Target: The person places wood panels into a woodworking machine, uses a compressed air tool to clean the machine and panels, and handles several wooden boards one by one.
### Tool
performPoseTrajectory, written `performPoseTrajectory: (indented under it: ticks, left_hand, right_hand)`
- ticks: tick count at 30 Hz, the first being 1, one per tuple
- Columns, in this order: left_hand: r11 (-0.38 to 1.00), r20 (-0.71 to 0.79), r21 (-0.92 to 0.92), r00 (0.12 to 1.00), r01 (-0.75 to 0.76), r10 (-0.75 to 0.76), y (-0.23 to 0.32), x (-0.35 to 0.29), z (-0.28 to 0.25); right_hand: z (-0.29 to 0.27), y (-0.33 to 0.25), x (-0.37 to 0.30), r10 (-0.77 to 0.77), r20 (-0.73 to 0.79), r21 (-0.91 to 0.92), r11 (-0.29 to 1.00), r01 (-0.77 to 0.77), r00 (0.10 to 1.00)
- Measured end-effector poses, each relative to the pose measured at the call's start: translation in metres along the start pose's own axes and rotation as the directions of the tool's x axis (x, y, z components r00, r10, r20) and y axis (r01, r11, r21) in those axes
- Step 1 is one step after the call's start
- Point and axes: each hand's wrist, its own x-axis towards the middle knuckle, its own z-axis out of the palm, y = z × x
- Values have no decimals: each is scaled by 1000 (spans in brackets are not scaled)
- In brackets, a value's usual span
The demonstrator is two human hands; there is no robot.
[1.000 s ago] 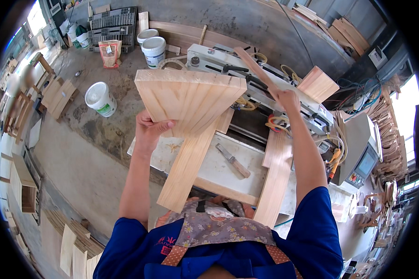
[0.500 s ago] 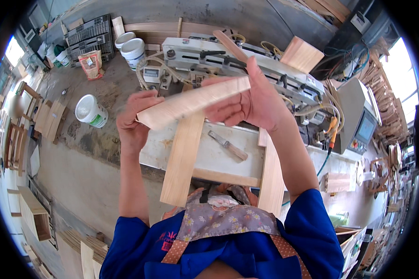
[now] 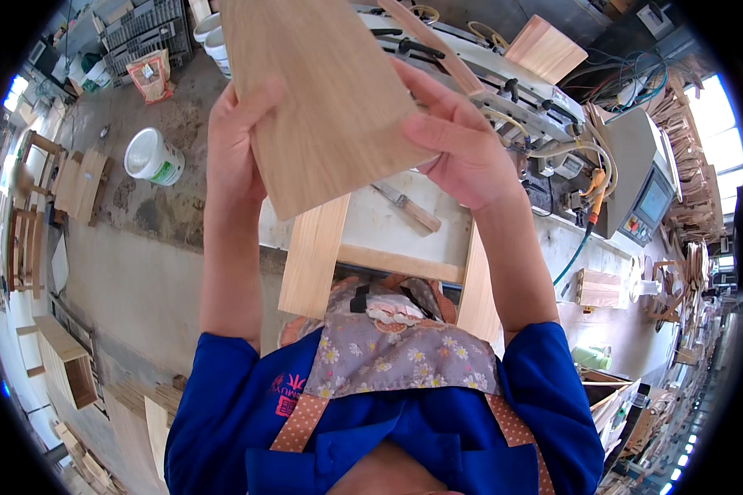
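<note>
1. In the head view, our two hands have a wooden board [image 3: 330,107] between them, raised over the workbench [image 3: 371,235] and in front of our chest.
2. Its long axis runs away from us, leaning slightly left toward the far end, which passes out of the picture at the top.
3. Our left hand [image 3: 238,140] grips the left edge, thumb laid on the upper face; the fingers beneath are mostly hidden.
4. Our right hand [image 3: 462,136] pinches the right edge, thumb on the face near the lower right corner, fingers curled behind. Both hands touch the board, but the right is nearer that near end.
5. The board looks flat and light brown, with fine grain along its length, straight edges and a slanting near end; its underside is hidden from us.
6. Below it, we see a wood-handled flat blade [image 3: 413,210] and a pale plank [image 3: 312,260] on the bench.
</note>
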Motion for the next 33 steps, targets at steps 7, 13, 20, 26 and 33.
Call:
performPoseTrajectory:
  ticks: [7,13,20,26,33]
  left_hand:
    - [999,-18,-17,999,-41,41,-3,7,4]
    - [996,-35,15,996,-85,85,2,11,4]
    - [998,-61,-3,996,-65,65,2,10,6]
    - [1000,-82,-1,997,-7,7,2,10,4]
    - [995,-59,-12,994,94,-95,0,10,-2]
  right_hand:
    - [-18,5,-12,69,81,191,978,-84,994]
    - [-25,8,-21,81,84,293,951,-102,993]
    - [-19,7,-21,114,24,237,965,-117,993]
    - [-15,10,-21,95,6,289,953,-92,995]
    - [-13,11,-24,140,-4,383,915,-127,990]
